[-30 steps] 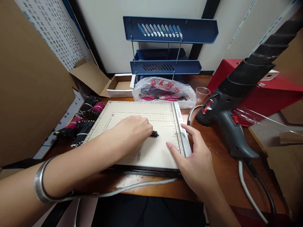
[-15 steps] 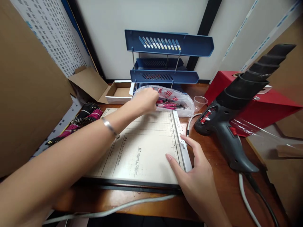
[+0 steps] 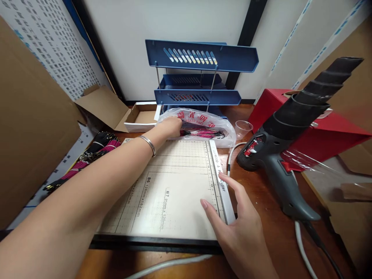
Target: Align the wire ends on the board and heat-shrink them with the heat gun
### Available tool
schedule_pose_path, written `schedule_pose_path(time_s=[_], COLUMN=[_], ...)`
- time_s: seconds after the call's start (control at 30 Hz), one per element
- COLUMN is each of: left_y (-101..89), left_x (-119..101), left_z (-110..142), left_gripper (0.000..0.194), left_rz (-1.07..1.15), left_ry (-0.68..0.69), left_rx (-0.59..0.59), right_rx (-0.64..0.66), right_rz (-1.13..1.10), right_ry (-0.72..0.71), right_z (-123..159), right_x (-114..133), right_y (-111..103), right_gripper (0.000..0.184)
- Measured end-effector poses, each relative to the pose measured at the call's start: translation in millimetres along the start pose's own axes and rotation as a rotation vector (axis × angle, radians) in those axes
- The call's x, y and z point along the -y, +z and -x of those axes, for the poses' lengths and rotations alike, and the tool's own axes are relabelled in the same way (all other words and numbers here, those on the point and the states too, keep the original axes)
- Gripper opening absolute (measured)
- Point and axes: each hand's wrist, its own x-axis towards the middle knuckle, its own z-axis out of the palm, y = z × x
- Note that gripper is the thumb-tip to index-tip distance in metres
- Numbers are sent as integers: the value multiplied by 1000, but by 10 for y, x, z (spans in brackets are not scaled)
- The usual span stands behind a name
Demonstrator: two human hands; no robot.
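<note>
My left hand reaches across the cream gridded paper cutter board to the mouth of a clear plastic bag with red print. The bag holds pink and black wire pieces. The fingers are curled at the bag's opening, and their tips are hidden. A silver bangle sits on that wrist. My right hand rests open with fingers spread on the board's near right corner, touching the white cutter rail.
A grey heat gun with a black nozzle lies to the right, its cord trailing toward me. Behind it is a red box. A blue tray rack, a plastic cup, an open carton and wire bundles ring the board.
My left hand left the middle of the board, where it pinched black pieces, and moved forward to the bag's mouth. My right hand stayed on the rail.
</note>
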Motion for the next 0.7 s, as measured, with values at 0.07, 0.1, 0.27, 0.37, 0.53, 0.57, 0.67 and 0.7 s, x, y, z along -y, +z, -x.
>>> schedule_pose_path(time_s=[0.07, 0.1, 0.27, 0.37, 0.53, 0.57, 0.67, 0.7], left_y=[-32, -50, -95, -88, -72, -69, -67, -69], left_x=[18, 24, 24, 0, -35, -33, -5, 7], left_z=[-27, -41, -88, -90, -82, -80, -61, -49], left_gripper=[40, 40, 45, 47, 40, 39, 36, 35], left_rz=[-17, -21, -30, -54, -94, -100, -112, -115], left_ry=[-33, -42, -26, -14, 5, 9, 15, 16], left_rx=[77, 115, 208, 199, 170, 166, 157, 152], right_rx=[-5, -6, -5, -6, 3, 4, 11, 12], right_rz=[-1, -2, -11, -5, -3, -4, -1, 1], right_ry=[-17, -23, -28, -33, -26, -24, -19, -21], right_z=[5, 10, 33, 41, 49, 48, 44, 42], right_x=[-19, -27, -63, -74, -74, -74, -75, -76], right_y=[7, 12, 46, 54, 45, 44, 46, 48], right_gripper=[51, 50, 51, 52, 50, 49, 49, 49])
